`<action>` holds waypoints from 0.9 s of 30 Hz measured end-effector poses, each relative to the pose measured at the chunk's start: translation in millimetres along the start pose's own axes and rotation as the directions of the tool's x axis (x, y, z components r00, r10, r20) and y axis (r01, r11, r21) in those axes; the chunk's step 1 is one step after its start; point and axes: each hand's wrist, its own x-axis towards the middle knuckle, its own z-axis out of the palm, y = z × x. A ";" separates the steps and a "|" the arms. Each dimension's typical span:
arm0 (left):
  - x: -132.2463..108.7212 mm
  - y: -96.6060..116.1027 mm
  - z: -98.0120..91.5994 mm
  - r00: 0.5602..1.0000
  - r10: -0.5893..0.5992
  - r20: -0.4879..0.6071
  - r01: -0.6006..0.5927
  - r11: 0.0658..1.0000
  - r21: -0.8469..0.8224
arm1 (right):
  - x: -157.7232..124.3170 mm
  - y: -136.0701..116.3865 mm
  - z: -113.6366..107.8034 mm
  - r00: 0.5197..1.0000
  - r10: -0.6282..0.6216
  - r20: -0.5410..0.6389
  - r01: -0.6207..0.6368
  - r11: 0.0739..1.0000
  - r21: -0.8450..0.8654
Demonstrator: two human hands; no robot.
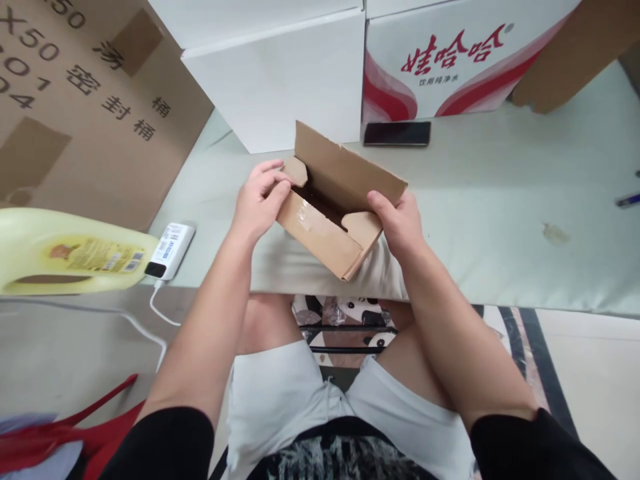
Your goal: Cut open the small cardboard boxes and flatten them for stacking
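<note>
Between my hands is a small brown cardboard box, tilted near the table's front edge, its top unfolded. The long back flap stands up, and a small side flap shows at each end. A strip of clear tape shines on the front panel. My left hand grips the left end, thumb at the front corner and fingers by the left side flap. At the other end my right hand holds the box, thumb on the back flap near the right side flap. The box's inside is dark; its contents cannot be made out.
White cartons and a red-and-white carton line the back. A black phone lies before them. Leftward are a large brown carton, a yellow jug and a cabled white power bank. A pen lies far right.
</note>
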 end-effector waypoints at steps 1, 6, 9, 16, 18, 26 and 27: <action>-1.7 -2.2 -1.8 1.000 -0.002 0.000 0.002 1.000 -0.013 | -0.6 2.6 -0.2 1.000 0.014 0.015 -0.014 1.000 0.019; -4.7 -6.0 -4.4 1.000 0.004 -0.021 -0.006 0.995 -0.099 | -0.3 9.5 0.8 0.999 0.023 0.042 -0.026 0.998 0.058; -2.3 -5.6 -6.6 1.000 -0.003 -0.020 0.000 0.988 -0.154 | 3.0 10.4 2.8 0.999 0.039 0.017 -0.040 0.996 0.085; 14.8 -10.4 -9.0 0.999 -0.045 0.027 0.052 0.902 -0.429 | 13.3 16.7 2.9 0.996 0.082 -0.023 -0.078 0.984 0.161; 19.6 -15.9 -4.1 0.993 -0.085 0.077 0.112 0.852 -0.511 | 15.4 19.1 0.6 0.992 0.111 -0.057 -0.096 0.971 0.220; -3.6 -44.9 0.6 0.928 -0.225 0.295 0.365 0.703 -0.610 | 23.2 29.9 -13.8 0.978 0.208 -0.032 -0.202 0.970 0.136; -10.4 -48.5 -0.6 0.908 -0.286 0.306 0.417 0.680 -0.603 | 23.8 31.4 -15.2 0.969 0.246 -0.011 -0.244 0.964 0.110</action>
